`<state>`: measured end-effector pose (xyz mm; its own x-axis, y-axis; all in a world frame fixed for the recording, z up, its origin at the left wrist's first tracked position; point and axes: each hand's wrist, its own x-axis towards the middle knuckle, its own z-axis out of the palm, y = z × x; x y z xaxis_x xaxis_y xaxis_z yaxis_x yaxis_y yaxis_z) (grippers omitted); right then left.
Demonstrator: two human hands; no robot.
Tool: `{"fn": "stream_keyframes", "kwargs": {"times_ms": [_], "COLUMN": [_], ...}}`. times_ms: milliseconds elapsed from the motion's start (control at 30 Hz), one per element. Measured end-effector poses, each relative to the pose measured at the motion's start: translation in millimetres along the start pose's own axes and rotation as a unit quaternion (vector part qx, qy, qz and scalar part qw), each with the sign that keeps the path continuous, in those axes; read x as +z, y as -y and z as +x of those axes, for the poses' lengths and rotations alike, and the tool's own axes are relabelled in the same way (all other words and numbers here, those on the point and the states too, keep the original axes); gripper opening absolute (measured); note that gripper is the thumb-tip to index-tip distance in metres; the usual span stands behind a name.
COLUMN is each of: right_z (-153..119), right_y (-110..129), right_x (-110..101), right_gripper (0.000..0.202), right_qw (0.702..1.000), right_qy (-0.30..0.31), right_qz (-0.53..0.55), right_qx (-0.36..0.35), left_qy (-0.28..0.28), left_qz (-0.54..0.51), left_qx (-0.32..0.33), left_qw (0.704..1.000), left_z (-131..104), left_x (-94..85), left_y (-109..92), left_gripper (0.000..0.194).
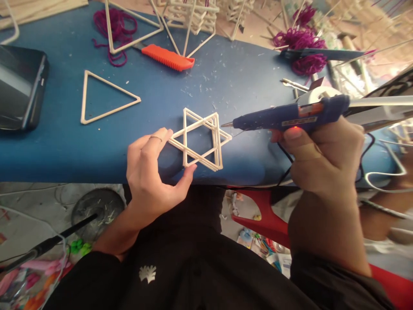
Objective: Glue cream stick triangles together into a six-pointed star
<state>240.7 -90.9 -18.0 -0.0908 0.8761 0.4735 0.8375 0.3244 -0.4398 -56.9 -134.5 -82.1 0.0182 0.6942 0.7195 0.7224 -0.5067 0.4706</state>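
A layered star of thin wooden sticks [215, 142] rests on the blue table near its front edge. My left hand [151, 172] holds the star's left side, fingertips at the left point and thumb at the lower left corner. My right hand [322, 150] is closed around a blue hot glue gun [267, 119], a red light glowing by the thumb. The gun's metal nozzle points left, close to the star's upper right corner. A single stick triangle [111, 88] lies flat to the left of the star.
An orange cutter [167, 58], purple yarn [116, 26] and stick frames [193, 17] lie at the back. A black device [21, 88] sits at the left. More purple yarn [308, 43], scissors and cables are at the right. A red chair [264, 215] stands below the table.
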Motion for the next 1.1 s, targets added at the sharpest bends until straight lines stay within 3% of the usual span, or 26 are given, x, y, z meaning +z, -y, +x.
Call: {"fn": "stream_keyframes", "kwargs": {"times_ms": [633, 1100], "right_z": [-1.0, 0.6], "right_y": [-2.6, 0.7], "right_x": [3.8, 4.3], "right_gripper": [0.044, 0.043], "right_qw": [0.999, 0.997], "right_qy": [-0.003, -0.03], "right_qz": [-0.048, 0.006], "right_qx": [-0.025, -0.066], "left_qy": [0.0, 0.001], "left_qz": [-0.008, 0.009], "left_qx": [-0.006, -0.004], "left_qw": [1.0, 1.0], "left_z": [-0.2, -0.3], "left_x": [1.1, 0.1], "left_y": [-1.1, -1.0], "left_gripper": [0.073, 0.072]}}
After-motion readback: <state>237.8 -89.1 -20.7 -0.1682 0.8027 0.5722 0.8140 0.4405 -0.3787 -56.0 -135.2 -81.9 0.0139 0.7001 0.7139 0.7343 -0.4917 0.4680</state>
